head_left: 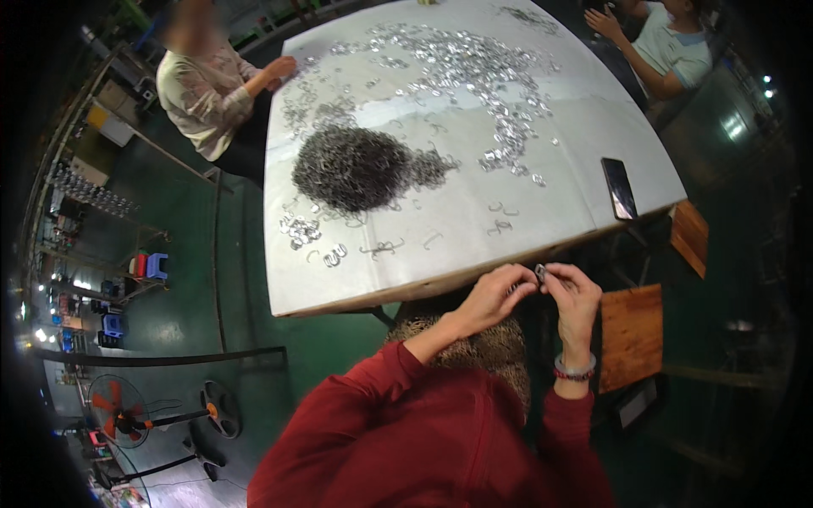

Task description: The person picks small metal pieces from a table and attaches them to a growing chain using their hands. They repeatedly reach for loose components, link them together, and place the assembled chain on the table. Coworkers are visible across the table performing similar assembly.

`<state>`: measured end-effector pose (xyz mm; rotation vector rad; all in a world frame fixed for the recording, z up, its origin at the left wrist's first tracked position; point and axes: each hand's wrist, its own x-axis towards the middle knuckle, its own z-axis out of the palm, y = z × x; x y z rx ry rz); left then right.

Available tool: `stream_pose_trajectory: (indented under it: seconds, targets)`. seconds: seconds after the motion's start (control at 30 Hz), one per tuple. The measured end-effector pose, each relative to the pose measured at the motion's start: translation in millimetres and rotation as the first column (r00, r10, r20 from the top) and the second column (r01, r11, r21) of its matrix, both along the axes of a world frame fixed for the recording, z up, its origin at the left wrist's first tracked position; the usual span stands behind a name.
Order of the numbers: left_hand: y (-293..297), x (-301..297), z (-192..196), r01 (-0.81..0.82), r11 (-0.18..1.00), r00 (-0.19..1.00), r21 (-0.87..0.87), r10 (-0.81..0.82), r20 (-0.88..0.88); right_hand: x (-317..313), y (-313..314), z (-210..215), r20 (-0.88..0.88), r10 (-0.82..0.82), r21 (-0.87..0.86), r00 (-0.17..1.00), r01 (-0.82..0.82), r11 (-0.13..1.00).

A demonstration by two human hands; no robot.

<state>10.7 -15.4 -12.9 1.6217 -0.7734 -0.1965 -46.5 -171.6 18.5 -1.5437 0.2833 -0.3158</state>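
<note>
A dark red, long-sleeved top with a line down its front was worn with spotted brown-and-black legwear; the right wrist bore a pale bangle and reddish beads.

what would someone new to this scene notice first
Most striking is the dark heap of thin, curved pieces on the left of the white tabletop. Beyond it, shiny silver pieces spread over the far side. Just off the near edge, the right hand holds a small metallic piece close to the left hand.
</note>
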Motion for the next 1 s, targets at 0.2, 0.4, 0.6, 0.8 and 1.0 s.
stream_pose_trajectory:
  seconds: [0.2, 0.4, 0.6, 0.8, 1.0]
  targets:
    - [5, 1, -7, -0.034, 0.999, 0.999, 0.035, 0.033, 0.037, 2, 9, 2, 0.03, -0.052, 0.117, 0.998, 0.048, 0.992]
    - [29, 34, -9, -0.061, 0.99, 0.998, 0.128, 0.063, -0.011, -3, 16, -4, 0.053, -0.023, 0.084, 0.998, 0.019, 0.996]
    - [56, 199, -27, -0.531, 0.737, 0.816, 0.419, 0.311, 0.487, 0, 11, -16, 0.06, -0.015, 0.004, 0.998, 0.015, 1.0]
    - [49, 248, -67, -0.533, 0.449, 0.734, 0.717, -0.176, 0.656, 2, 1, -17, 0.062, 0.01, -0.057, 0.998, -0.006, 0.998]
    - [53, 252, -62, -0.609, 0.541, 0.647, 0.58, -0.085, 0.758, -1, -1, -18, 0.029, -0.006, 0.008, 1.0, 0.006, 1.0]
